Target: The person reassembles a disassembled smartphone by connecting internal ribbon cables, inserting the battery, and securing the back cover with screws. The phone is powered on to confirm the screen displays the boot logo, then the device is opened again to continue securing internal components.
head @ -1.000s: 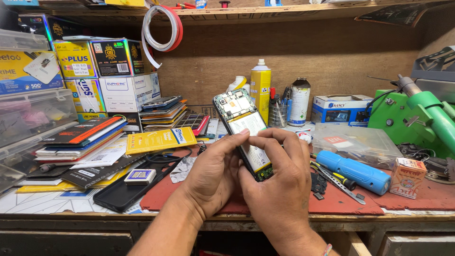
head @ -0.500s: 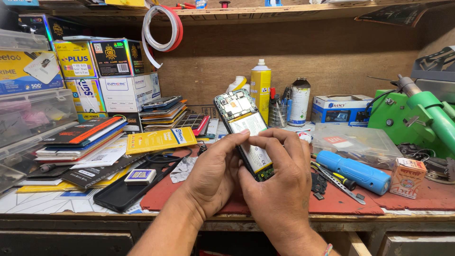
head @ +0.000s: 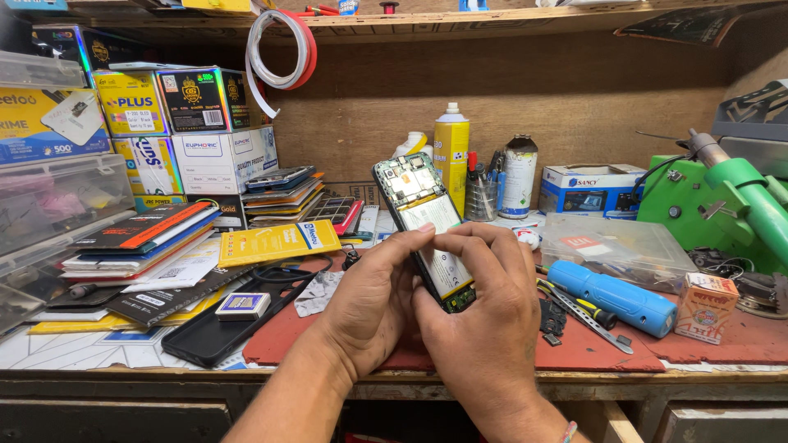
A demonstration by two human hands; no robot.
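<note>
Rough wooden bench (head: 492,381), glossy phone (head: 427,226)

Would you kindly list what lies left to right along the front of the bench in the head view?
Black phone cover → left hand → opened phone → right hand → blue cylindrical tool → small orange box.

Left hand (head: 369,308) and right hand (head: 484,316) side by side, raised, fingers (head: 460,246) curled inward together.

One head-worn camera looks down and forward from close above the red mat (head: 312,328), facing the shelf-backed workbench wall.
</note>
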